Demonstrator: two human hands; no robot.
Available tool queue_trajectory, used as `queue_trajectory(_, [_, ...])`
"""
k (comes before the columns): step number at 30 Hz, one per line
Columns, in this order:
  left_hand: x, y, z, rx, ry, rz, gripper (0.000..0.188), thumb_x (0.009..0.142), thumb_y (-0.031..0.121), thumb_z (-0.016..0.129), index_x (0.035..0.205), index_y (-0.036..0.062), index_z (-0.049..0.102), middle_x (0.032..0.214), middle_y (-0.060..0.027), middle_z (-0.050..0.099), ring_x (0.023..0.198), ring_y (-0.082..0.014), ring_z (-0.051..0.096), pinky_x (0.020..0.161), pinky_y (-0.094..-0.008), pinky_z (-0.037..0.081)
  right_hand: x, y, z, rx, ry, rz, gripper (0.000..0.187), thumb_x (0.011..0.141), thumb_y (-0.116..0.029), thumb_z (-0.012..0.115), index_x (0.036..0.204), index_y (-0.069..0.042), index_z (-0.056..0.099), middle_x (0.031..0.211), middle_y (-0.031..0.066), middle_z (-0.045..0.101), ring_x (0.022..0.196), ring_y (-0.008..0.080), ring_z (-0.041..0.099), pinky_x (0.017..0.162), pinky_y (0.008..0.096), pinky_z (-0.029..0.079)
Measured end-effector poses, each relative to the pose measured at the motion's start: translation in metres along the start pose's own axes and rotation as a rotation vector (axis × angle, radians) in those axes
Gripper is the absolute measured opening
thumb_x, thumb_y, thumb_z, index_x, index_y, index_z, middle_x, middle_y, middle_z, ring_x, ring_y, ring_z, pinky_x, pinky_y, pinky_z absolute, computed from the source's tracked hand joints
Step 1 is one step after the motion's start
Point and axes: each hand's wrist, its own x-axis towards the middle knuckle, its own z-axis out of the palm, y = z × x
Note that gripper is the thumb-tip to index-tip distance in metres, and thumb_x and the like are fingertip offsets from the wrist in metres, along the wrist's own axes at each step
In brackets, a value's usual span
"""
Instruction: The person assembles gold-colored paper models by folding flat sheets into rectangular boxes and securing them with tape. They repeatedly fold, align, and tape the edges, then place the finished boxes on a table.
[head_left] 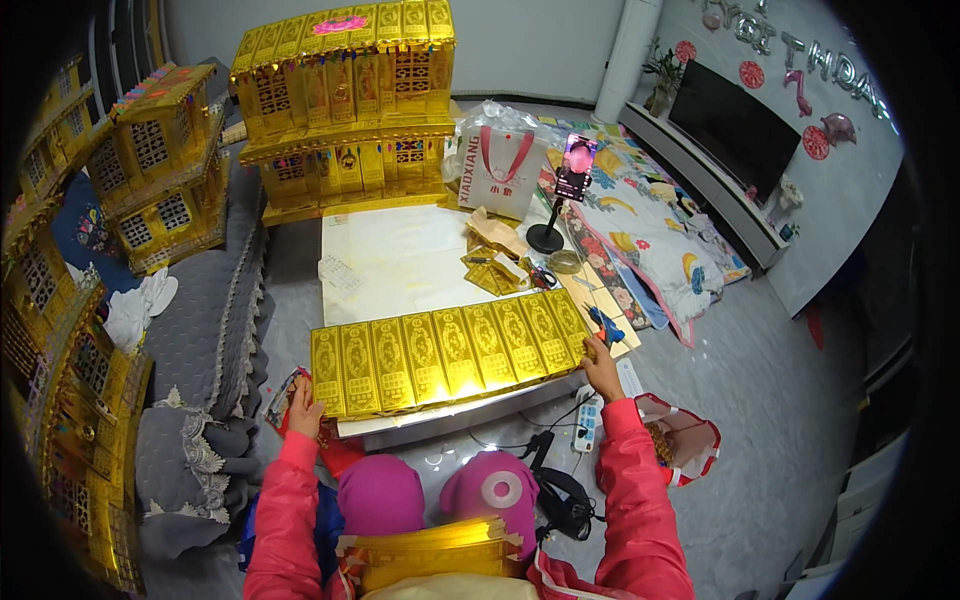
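A long row of embossed gold paper panels (448, 350) lies along the near edge of the white table (385, 262). My left hand (304, 408) grips its left end at the near corner. My right hand (600, 368) has its fingers closed round the right end. Just beyond my right hand is a blue tool (606, 326), its kind unclear. On my lap rests a stack of folded gold paper (435, 555). A roll of white tape (502, 489) sits on my right knee.
A gold paper house model (345, 100) stands behind the table, with more gold models (160, 165) on the left. The table also bears a phone on a stand (547, 236), a paper bag (497, 172), scissors (541, 277) and tape. A power strip (586, 424) with cables lies near my right forearm.
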Motion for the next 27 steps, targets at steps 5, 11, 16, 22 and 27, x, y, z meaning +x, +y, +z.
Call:
queue_trajectory(5, [-0.003,0.001,0.016,-0.048,0.081,-0.129,0.061,0.088,-0.006,0.061,0.142,-0.0047,0.033,0.135,-0.0220,0.051,0.112,-0.0274,0.062,0.092,-0.0338,0.052,0.005,-0.079,-0.019,-0.284,0.058,-0.267,0.035,0.086,-0.009,0.065,0.119,0.000,0.061,0.132,0.0228,0.053,0.121,0.0370,0.053,0.104,0.0419,0.042])
queue_trajectory(11, [0.001,-0.011,0.014,-0.071,0.096,-0.128,0.059,0.086,-0.007,0.063,0.139,-0.0074,0.035,0.127,-0.0217,0.057,0.109,-0.0267,0.062,0.092,-0.0335,0.053,0.010,-0.300,-0.163,0.732,-0.101,-0.385,0.042,0.102,-0.035,0.048,0.123,-0.001,0.060,0.118,0.0093,0.063,0.096,0.0143,0.061,0.082,0.0315,0.052])
queue_trajectory(16, [0.000,-0.011,0.013,0.092,0.118,-0.088,0.058,0.086,-0.002,0.067,0.136,-0.0087,0.039,0.124,-0.0206,0.060,0.109,-0.0261,0.062,0.092,-0.0318,0.051,-0.026,-0.394,-0.260,0.642,-0.026,-0.967,0.047,0.104,-0.040,0.041,0.123,0.000,0.058,0.118,0.0119,0.062,0.094,0.0161,0.061,0.079,0.0325,0.052])
queue_trajectory(22, [-0.002,0.007,0.022,0.237,0.133,-0.105,0.058,0.084,0.002,0.070,0.134,-0.0086,0.043,0.121,-0.0189,0.061,0.108,-0.0244,0.062,0.091,-0.0319,0.050,-0.067,-0.364,-0.285,0.371,0.202,-0.881,0.046,0.103,-0.039,0.041,0.122,0.000,0.058,0.116,0.0120,0.062,0.094,0.0165,0.061,0.079,0.0327,0.051])
queue_trajectory(27, [0.000,-0.003,0.019,0.373,0.223,0.019,0.054,0.083,0.006,0.072,0.129,-0.0092,0.049,0.119,-0.0201,0.061,0.107,-0.0251,0.062,0.092,-0.0334,0.049,-0.088,-0.338,-0.294,0.285,0.279,-0.824,0.045,0.103,-0.038,0.041,0.121,0.000,0.058,0.115,0.0120,0.062,0.093,0.0168,0.061,0.079,0.0330,0.051])
